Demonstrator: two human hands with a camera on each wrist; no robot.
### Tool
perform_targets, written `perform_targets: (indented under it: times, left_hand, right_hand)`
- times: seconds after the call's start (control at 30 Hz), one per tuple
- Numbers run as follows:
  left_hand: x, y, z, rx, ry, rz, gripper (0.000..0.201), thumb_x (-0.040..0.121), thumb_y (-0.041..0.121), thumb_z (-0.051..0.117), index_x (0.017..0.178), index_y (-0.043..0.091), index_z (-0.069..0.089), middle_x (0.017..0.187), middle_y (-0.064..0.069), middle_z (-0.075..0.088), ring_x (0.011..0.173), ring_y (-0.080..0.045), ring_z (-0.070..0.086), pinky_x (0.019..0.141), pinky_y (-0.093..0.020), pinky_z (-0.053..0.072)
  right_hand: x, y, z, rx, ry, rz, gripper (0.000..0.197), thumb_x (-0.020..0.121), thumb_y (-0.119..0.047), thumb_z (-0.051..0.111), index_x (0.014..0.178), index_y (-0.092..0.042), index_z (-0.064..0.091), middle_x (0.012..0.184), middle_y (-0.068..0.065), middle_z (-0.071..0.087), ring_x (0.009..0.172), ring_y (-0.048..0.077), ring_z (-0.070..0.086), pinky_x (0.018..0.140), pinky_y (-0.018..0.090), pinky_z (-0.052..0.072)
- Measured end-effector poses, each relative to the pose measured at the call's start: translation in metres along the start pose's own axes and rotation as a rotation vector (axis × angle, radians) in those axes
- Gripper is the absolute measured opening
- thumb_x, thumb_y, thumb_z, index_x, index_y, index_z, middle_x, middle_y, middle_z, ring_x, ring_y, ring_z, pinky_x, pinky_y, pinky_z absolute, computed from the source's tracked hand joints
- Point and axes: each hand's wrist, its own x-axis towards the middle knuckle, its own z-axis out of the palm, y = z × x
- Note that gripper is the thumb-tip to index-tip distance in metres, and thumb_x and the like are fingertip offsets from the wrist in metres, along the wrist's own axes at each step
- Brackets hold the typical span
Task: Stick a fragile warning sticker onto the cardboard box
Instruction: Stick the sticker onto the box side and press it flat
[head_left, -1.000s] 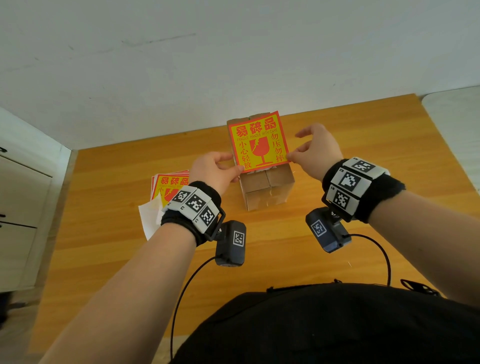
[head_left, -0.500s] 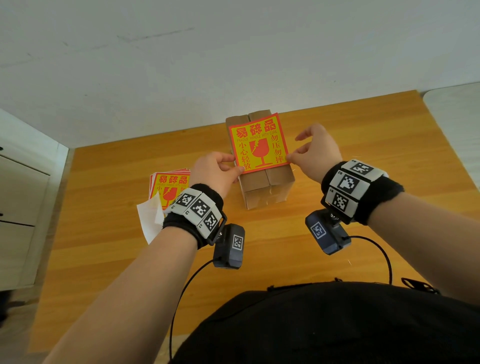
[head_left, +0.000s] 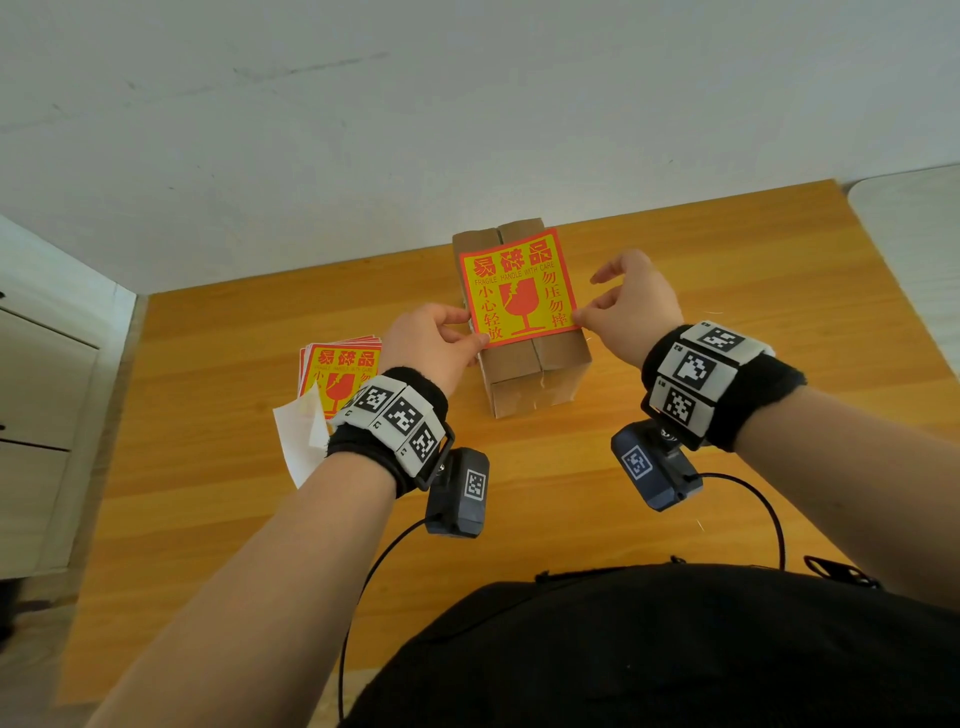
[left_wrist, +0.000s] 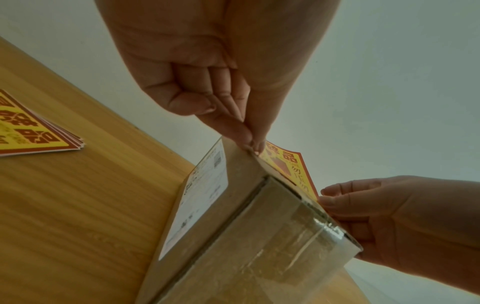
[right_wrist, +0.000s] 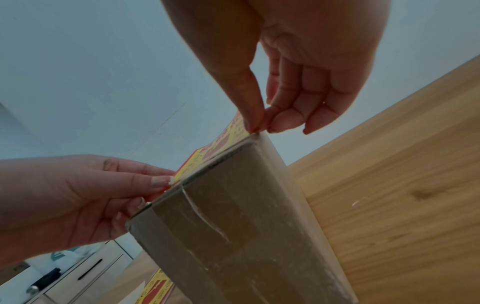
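Note:
A brown cardboard box (head_left: 535, 374) stands on the wooden table (head_left: 675, 519), taped along its seams. Over its top lies a yellow and red fragile sticker (head_left: 519, 288). My left hand (head_left: 431, 348) pinches the sticker's near left corner between thumb and fingers. My right hand (head_left: 631, 306) pinches its near right corner. In the left wrist view the sticker (left_wrist: 288, 166) lies close over the box (left_wrist: 233, 236) top, and my left hand (left_wrist: 249, 142) holds its corner at the box edge. In the right wrist view my right hand (right_wrist: 255, 127) holds the sticker (right_wrist: 223, 142) above the box (right_wrist: 233, 236).
A stack of further fragile stickers (head_left: 337, 369) lies on the table left of the box, with a white backing sheet (head_left: 298, 441) beside it. A white drawer cabinet (head_left: 36, 395) stands at the left. A pale wall runs behind the table.
Both hands have brought the sticker down a little closer onto the box top. The box has not moved.

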Motion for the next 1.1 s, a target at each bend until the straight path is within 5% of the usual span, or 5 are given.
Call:
perform_targets:
  times: [0.33,0.53,0.87,1.0,1.1]
  left_hand:
    - [0.002,-0.003,0.002,0.001,-0.016,-0.018,0.037,0.084,0.033,0.065,0.117,0.018,0.061,0.063,0.016,0.059,0.071,-0.005,0.06,0.072,-0.022,0.041]
    - [0.003,-0.006,0.002,-0.025,-0.026,-0.039,0.035,0.084,0.034,0.065,0.114,0.018,0.061,0.063,0.016,0.059,0.061,0.008,0.054,0.055,-0.013,0.034]
    - [-0.001,-0.01,0.003,-0.061,0.003,-0.066,0.039,0.082,0.041,0.064,0.114,0.018,0.059,0.07,0.013,0.063,0.072,-0.006,0.063,0.062,-0.02,0.043]
    - [-0.006,0.0,-0.004,0.102,0.122,0.08,0.042,0.09,0.037,0.053,0.127,0.017,0.05,0.102,0.006,0.06,0.099,-0.012,0.058,0.08,-0.021,0.042]
    - [-0.006,0.007,-0.003,0.313,0.177,0.303,0.04,0.096,0.026,0.042,0.134,0.016,0.046,0.135,-0.002,0.053,0.127,-0.016,0.047,0.103,-0.026,0.037]
  right_hand:
    - [-0.001,0.0,0.001,0.01,0.007,-0.003,0.04,0.081,-0.015,0.068,0.115,-0.011,0.047,0.087,0.002,0.063,0.076,0.017,0.057,0.051,0.019,0.037]
    - [-0.003,0.001,0.005,0.025,0.026,-0.005,0.041,0.081,-0.011,0.066,0.116,-0.01,0.044,0.086,0.003,0.062,0.069,0.013,0.055,0.049,0.018,0.035]
    - [-0.003,0.006,0.007,-0.002,0.039,-0.034,0.039,0.082,-0.016,0.067,0.114,-0.009,0.048,0.087,0.002,0.06,0.077,0.016,0.055,0.052,0.017,0.036]
    - [-0.005,0.003,0.009,-0.045,0.106,-0.132,0.04,0.087,-0.024,0.06,0.123,-0.011,0.049,0.112,0.005,0.06,0.102,0.02,0.057,0.08,0.03,0.05]
    - [-0.008,-0.002,0.012,-0.186,0.092,-0.306,0.051,0.094,-0.024,0.047,0.142,-0.012,0.035,0.146,0.007,0.042,0.136,0.023,0.038,0.111,0.037,0.035]
